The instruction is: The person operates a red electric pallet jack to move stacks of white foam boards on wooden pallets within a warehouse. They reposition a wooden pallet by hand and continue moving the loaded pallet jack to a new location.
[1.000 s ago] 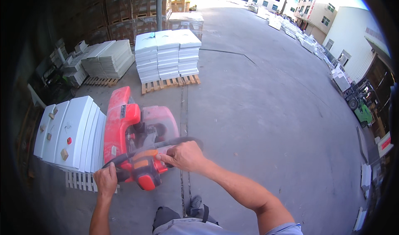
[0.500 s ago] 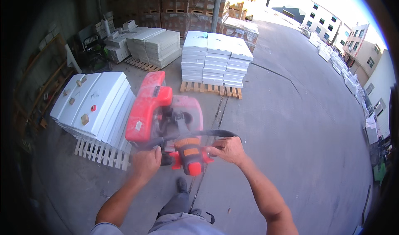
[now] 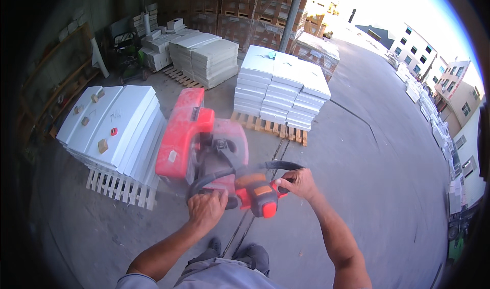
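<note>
A red electric pallet truck (image 3: 178,141) stands in front of me, its tiller handle (image 3: 264,191) tilted toward my body. The handle has a black loop grip and a grey head with orange and red parts. My left hand (image 3: 207,207) is closed around the left side of the loop, next to the black grip end. My right hand (image 3: 301,183) is wrapped on the right side, its thumb by the red control. The truck's forks are hidden from view.
White slab stacks stand on a pallet (image 3: 120,187) close left, with small wooden blocks on top, and on another pallet (image 3: 270,128) ahead. Farther back are a grey-white stack (image 3: 209,59), a metal post (image 3: 292,18) and wooden crates (image 3: 245,31). Concrete floor (image 3: 367,197) stretches right.
The handle has swung to the right relative to the truck body, and both hands have moved right with it. My feet have shifted, and the far pallets appear farther right.
</note>
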Demonstrator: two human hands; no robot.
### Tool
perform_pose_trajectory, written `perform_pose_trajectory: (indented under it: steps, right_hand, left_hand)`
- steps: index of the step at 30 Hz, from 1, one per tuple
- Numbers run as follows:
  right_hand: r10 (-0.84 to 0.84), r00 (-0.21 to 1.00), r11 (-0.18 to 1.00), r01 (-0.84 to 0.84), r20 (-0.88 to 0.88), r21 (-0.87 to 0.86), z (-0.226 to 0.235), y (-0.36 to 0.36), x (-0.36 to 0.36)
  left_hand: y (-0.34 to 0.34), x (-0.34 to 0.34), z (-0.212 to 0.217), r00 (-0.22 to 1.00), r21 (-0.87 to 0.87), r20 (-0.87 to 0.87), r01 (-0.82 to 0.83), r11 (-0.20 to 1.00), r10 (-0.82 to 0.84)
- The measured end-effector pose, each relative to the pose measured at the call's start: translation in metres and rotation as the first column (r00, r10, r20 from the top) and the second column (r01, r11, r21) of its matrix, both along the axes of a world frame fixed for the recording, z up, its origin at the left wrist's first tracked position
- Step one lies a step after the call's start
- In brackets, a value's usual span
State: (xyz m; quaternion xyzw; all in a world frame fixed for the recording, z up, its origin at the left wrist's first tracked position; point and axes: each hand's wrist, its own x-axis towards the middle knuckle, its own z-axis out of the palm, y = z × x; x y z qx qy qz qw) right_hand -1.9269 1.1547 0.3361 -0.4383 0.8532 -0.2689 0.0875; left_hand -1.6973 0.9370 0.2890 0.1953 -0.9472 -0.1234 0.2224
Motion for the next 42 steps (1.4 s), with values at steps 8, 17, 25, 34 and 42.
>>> perform_pose_trajectory:
  steps: [8, 17, 25, 34, 42]
  right_hand:
    - [0.115, 0.993, 0.993, -0.115, -0.002, 0.006, -0.011, -0.055, -0.142]
    - [0.208, 0.978, 0.978, -0.207, -0.027, 0.014, -0.029, -0.162, -0.296]
    - [0.3, 0.953, 0.954, -0.301, 0.034, 0.001, -0.045, -0.272, -0.425]
    - [0.634, 0.765, 0.766, -0.641, -0.113, -0.04, -0.057, -0.421, -0.545]
    - [0.699, 0.715, 0.715, -0.698, -0.006, -0.041, -0.057, -0.557, -0.631]
  left_hand:
    - [-0.028, -0.122, -0.007, 0.985, 0.002, 0.025, -0.168, 0.986, 0.168]
    - [-0.102, -0.256, -0.014, 0.939, -0.044, 0.055, -0.336, 0.941, 0.339]
    - [-0.192, -0.374, -0.039, 0.913, 0.033, 0.067, -0.405, 0.914, 0.402]
    - [-0.319, -0.475, -0.058, 0.881, 0.029, 0.053, -0.471, 0.881, 0.47]
    - [-0.426, -0.543, -0.053, 0.862, 0.068, 0.093, -0.505, 0.86, 0.499]
